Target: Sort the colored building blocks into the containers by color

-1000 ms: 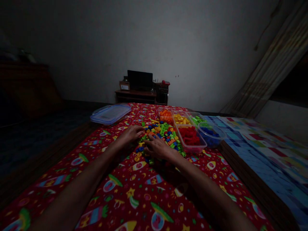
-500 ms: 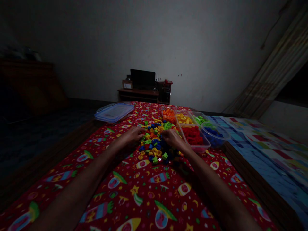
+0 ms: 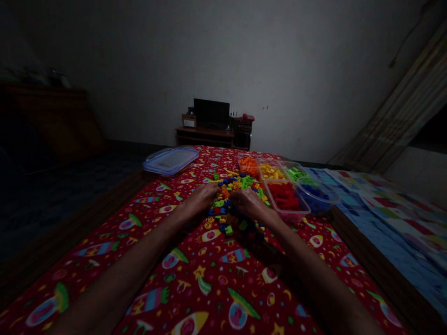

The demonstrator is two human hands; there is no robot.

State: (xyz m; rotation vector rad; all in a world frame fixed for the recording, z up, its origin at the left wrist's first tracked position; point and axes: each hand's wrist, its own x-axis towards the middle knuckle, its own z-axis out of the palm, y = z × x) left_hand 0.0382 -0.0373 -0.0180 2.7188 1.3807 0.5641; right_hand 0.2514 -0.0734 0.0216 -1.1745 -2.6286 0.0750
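Observation:
A pile of mixed toy building bricks (image 3: 219,204) in yellow, green, blue, red and orange lies on a red patterned cloth (image 3: 223,265). My left hand (image 3: 205,195) is at the pile's left side, its fingers bent together over the bricks. Over the middle of the pile, my right hand (image 3: 247,201) has its fingers curled downward. An orange brick (image 3: 225,192) shows in the narrow gap between the two hands. What either hand pinches is hidden by the fingers and the dim light.
Right of the pile stands a clear divided container (image 3: 289,215) with orange, yellow, green and red bricks in separate compartments. Beside it, a round clear tub (image 3: 333,199) holds blue bricks. A clear lid with blue edging (image 3: 171,162) lies at the far left of the cloth.
My two hands have come closer together over the pile, the left one moving right toward the other. The whole view has shifted slightly.

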